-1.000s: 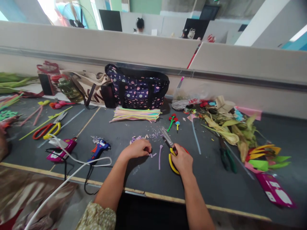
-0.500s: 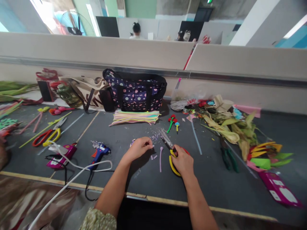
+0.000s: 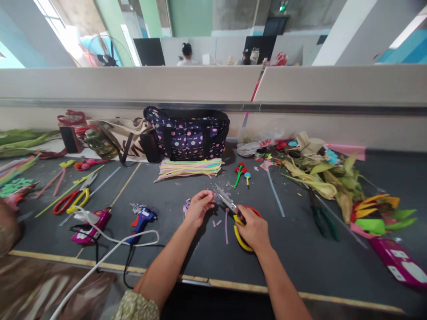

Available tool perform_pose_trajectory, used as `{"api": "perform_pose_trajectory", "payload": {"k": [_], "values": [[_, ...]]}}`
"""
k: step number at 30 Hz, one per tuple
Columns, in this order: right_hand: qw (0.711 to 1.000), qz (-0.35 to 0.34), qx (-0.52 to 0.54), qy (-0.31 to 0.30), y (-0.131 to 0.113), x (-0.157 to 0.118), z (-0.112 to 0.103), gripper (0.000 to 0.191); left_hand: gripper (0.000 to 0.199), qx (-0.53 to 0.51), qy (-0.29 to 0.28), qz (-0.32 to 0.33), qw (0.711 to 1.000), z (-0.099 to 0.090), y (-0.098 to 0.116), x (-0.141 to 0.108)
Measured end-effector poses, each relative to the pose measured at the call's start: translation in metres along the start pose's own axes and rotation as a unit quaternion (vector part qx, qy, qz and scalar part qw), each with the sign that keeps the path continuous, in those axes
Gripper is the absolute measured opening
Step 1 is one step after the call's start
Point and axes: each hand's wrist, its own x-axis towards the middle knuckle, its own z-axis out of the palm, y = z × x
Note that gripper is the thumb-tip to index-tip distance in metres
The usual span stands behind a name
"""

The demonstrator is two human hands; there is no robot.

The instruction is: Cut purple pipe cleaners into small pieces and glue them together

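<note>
My right hand (image 3: 251, 226) is closed around the red and yellow handles of a pair of scissors (image 3: 225, 197), whose blades point up and left with a gap between them. Just left of the blade tips, my left hand (image 3: 199, 208) pinches a small purple piece, mostly hidden by the fingers. Between the hands a thin purple pipe cleaner (image 3: 227, 227) lies on the dark table, beside short cut purple pieces (image 3: 216, 223). Purple clippings (image 3: 230, 186) are scattered around the blades. More purple bits show behind my left hand.
A bundle of pastel pipe cleaners (image 3: 189, 170) lies before a patterned bag (image 3: 195, 135). Left are a blue glue gun (image 3: 142, 221), its white cable and other scissors (image 3: 77, 195). Right are red pipe-cleaner flowers (image 3: 239, 173), green-handled pliers (image 3: 323, 218) and dried husks (image 3: 320, 184). Another person's arm (image 3: 8, 226) is far left.
My left hand has turned and moved slightly right, closer to the scissor blades. The scissors have shifted slightly left. The whole view has tilted up a little.
</note>
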Motion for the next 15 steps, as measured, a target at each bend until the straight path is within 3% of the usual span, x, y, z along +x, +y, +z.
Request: {"api": "perform_pose_trajectory", "payload": {"k": [6, 15], "values": [[0.999, -0.047, -0.017, -0.012, 0.0001, -0.0013, 0.0053, 0.038, 0.029, -0.026, 0.023, 0.0, 0.999, 0.0002, 0.0011, 0.0005], [0.996, -0.076, -0.039, 0.018, 0.0039, -0.0019, 0.0107, 0.036, 0.028, 0.012, 0.023, 0.03, 0.999, 0.0035, -0.0001, -0.0025]]}}
